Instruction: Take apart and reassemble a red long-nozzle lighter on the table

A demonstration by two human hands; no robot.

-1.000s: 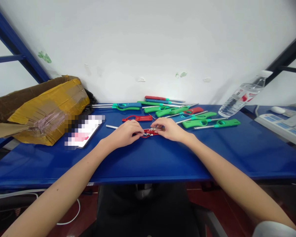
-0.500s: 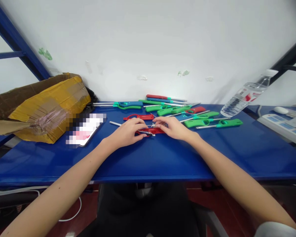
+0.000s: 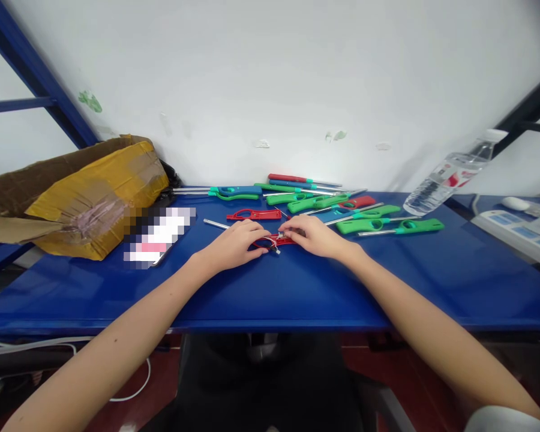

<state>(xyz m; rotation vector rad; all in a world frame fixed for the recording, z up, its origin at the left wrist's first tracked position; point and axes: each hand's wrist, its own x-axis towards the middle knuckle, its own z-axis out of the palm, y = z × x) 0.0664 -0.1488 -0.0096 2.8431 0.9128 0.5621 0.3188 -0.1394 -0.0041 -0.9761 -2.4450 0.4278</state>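
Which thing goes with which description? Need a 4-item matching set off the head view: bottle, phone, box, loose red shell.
Things
1. Bottle
2. Phone
3. Box
4. Loose red shell

Descriptions
A. Brown, with yellow tape, far left
B. Just beyond the left hand
C. Clear, with a white cap
D. Flat on the table, bright screen up

Pairs: 1-C, 2-D, 3-A, 4-B

Bright, diffuse lt; soft shadow on wall (image 3: 398,114); counter (image 3: 468,264) sheen R; wide-angle distort. @ edges; red casing (image 3: 285,240) blurry; phone (image 3: 165,235) pixelated.
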